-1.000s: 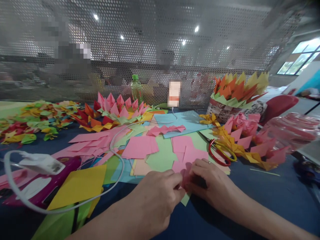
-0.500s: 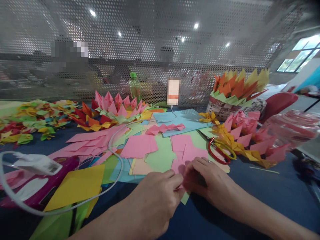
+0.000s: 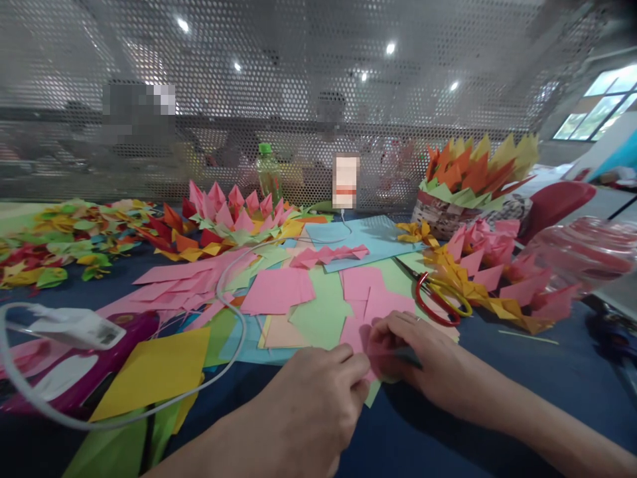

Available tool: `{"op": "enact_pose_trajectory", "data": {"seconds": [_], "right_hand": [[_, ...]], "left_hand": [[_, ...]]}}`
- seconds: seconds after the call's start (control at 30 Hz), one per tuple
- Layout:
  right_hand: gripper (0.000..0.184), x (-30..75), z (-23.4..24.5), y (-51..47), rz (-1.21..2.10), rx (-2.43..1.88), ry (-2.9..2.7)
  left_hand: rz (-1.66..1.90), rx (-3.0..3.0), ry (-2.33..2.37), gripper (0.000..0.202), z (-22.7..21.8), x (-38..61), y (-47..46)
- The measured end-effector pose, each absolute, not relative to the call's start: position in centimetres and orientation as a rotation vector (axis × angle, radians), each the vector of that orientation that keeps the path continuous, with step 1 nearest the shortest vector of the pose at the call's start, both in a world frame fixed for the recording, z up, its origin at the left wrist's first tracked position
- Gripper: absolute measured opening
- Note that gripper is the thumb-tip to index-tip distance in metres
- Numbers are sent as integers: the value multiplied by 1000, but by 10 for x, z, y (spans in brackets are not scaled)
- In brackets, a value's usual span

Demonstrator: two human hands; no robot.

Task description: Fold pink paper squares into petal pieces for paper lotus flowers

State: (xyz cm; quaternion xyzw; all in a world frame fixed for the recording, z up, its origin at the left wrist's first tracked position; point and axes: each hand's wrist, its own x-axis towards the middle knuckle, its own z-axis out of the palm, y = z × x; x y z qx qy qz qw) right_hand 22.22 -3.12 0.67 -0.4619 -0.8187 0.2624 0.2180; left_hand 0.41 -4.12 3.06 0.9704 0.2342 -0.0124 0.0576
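Both hands are close together over the front of the paper pile. My left hand (image 3: 318,398) is closed, its thumb and forefinger pinching a small piece of pink paper (image 3: 381,364). From the other side, the curled fingers and thumb of my right hand (image 3: 428,362) close on the same piece; its shape is mostly hidden and slightly blurred. Just beyond lie flat pink paper sheets (image 3: 389,302) on a light green sheet (image 3: 326,302). Scissors (image 3: 424,307) with red and yellow handles rest beyond my right hand. A folded pink paper strip (image 3: 328,256) lies farther back.
A white cable (image 3: 243,325) loops across the left side, near a charger (image 3: 82,326) and yellow sheets (image 3: 154,372). Folded paper flowers (image 3: 233,209) stand at the back. Right are pointed pink-and-yellow folds (image 3: 497,279) and a clear jar (image 3: 587,255). A perforated metal screen (image 3: 298,86) stands behind.
My left hand has shifted slightly down and right, its fingers moving along the pink paper. My right hand stays nearly in place, still on the paper.
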Motion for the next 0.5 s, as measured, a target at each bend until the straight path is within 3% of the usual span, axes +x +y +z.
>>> {"op": "enact_pose_trajectory", "data": {"seconds": [0.5], "right_hand": [[32,231,5,-29,759,-1259,-2316]], "left_hand": [[-53,2868,758,15,38,3,-43]]}}
